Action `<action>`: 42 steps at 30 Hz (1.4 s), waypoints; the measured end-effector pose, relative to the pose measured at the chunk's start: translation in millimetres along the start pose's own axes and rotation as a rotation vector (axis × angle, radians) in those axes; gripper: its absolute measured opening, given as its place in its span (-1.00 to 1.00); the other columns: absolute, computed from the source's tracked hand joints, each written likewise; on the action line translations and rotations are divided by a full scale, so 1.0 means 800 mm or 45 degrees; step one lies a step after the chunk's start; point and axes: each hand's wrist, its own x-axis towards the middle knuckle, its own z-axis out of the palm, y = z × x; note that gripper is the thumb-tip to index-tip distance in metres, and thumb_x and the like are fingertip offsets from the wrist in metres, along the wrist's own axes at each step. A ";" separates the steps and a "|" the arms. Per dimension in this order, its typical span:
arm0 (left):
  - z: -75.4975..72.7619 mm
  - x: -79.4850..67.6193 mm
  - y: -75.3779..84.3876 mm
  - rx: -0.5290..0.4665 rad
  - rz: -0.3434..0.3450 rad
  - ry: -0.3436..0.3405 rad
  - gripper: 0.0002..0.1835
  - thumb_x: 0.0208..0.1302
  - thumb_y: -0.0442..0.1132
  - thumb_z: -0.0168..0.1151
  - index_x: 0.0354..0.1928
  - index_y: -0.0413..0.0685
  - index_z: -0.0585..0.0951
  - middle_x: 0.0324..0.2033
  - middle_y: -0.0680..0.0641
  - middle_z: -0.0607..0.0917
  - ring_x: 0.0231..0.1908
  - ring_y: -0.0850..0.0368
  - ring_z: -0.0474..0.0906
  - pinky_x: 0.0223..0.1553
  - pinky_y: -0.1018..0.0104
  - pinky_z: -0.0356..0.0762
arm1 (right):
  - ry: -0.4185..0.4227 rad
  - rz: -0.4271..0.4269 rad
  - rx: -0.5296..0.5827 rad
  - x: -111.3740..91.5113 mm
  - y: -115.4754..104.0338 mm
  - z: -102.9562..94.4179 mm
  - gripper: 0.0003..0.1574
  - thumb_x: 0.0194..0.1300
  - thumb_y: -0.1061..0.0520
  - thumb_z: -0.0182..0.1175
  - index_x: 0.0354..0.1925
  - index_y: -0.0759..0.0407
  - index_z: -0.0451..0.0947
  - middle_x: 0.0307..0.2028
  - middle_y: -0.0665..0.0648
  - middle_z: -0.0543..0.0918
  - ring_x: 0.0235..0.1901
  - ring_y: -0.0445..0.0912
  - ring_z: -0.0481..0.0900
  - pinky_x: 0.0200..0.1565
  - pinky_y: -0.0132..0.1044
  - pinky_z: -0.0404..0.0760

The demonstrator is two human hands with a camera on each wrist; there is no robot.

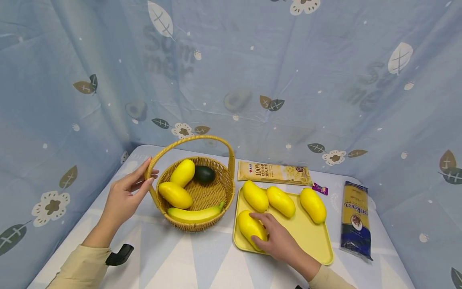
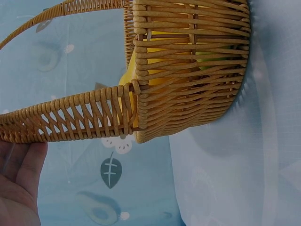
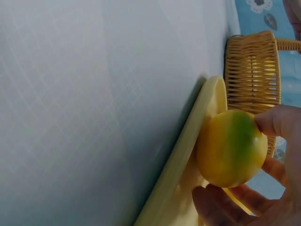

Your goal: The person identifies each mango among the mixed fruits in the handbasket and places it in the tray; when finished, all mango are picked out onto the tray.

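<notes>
My left hand (image 1: 124, 192) holds the handle (image 1: 149, 170) of a wicker basket (image 1: 196, 227) on its left side, thumb and fingers at either face. Two mangoes (image 1: 175, 195), a dark green oval fruit (image 1: 204, 175) and a banana (image 1: 195, 214) lie in the basket. Over the yellow tray (image 1: 306, 245), my right hand (image 1: 279, 239) grips the front-left mango (image 1: 249, 228) between thumb and fingers. In the right wrist view that mango (image 3: 230, 148) shows a green patch, close to the tray's rim (image 3: 188, 155). Three more mangoes (image 1: 281, 202) lie along the tray's back half.
Behind the tray lies a long pasta packet (image 1: 272, 173), with a small purple wrapped sweet (image 1: 320, 188) by its right end. A blue and gold packet (image 1: 355, 220) lies to the tray's right. Patterned blue curtain (image 1: 231, 80) surrounds the table's back and sides.
</notes>
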 end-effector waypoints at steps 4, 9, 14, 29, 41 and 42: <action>0.001 0.000 0.000 0.011 -0.006 0.000 -0.21 0.20 -0.62 0.34 0.47 -0.01 0.42 -0.04 -0.21 0.76 0.03 0.60 0.55 -0.03 0.70 0.50 | 0.023 -0.011 -0.021 -0.001 0.001 0.001 -0.24 0.31 -0.20 0.36 0.42 -0.21 0.40 0.22 -0.02 0.49 -0.05 -0.18 0.50 0.01 -0.10 0.61; 0.001 -0.001 -0.001 0.018 -0.008 0.003 -0.21 0.21 -0.61 0.34 0.47 0.01 0.42 -0.04 -0.21 0.76 0.02 0.61 0.54 -0.03 0.70 0.49 | 0.052 -0.022 -0.016 -0.001 -0.001 -0.001 -0.25 0.32 -0.20 0.36 0.41 -0.21 0.41 0.18 0.01 0.50 -0.08 -0.18 0.50 -0.02 -0.11 0.64; 0.002 -0.001 -0.002 0.012 -0.003 0.008 -0.24 0.21 -0.62 0.33 0.46 -0.06 0.44 -0.04 -0.24 0.76 0.02 0.62 0.54 -0.03 0.71 0.49 | 0.075 -0.059 -0.016 0.000 -0.004 -0.005 -0.29 0.34 -0.22 0.33 0.39 -0.21 0.44 0.16 0.01 0.51 -0.04 -0.16 0.53 0.02 -0.06 0.65; 0.001 -0.001 -0.001 0.012 -0.010 0.006 -0.20 0.20 -0.63 0.33 0.47 0.00 0.43 -0.04 -0.21 0.76 0.01 0.61 0.54 -0.04 0.71 0.50 | 0.131 -0.111 0.021 0.025 -0.031 -0.022 -0.32 0.37 -0.16 0.33 0.40 -0.21 0.44 0.28 -0.01 0.47 0.15 0.03 0.56 0.12 -0.03 0.64; 0.001 -0.001 -0.001 0.003 -0.012 -0.001 -0.19 0.21 -0.62 0.33 0.48 0.05 0.41 -0.02 -0.20 0.76 0.02 0.60 0.55 -0.03 0.69 0.51 | 0.071 -0.238 0.115 0.072 -0.076 -0.031 -0.28 0.40 -0.05 0.32 0.45 -0.12 0.38 0.31 0.01 0.46 0.17 0.04 0.53 0.19 0.02 0.60; 0.001 0.000 -0.001 0.005 -0.014 -0.003 -0.19 0.22 -0.62 0.33 0.48 0.05 0.41 -0.02 -0.19 0.76 0.02 0.60 0.55 -0.03 0.69 0.51 | 0.058 -0.248 0.129 0.077 -0.080 -0.032 -0.28 0.41 -0.04 0.31 0.46 -0.12 0.37 0.31 0.01 0.46 0.16 0.03 0.53 0.19 0.03 0.60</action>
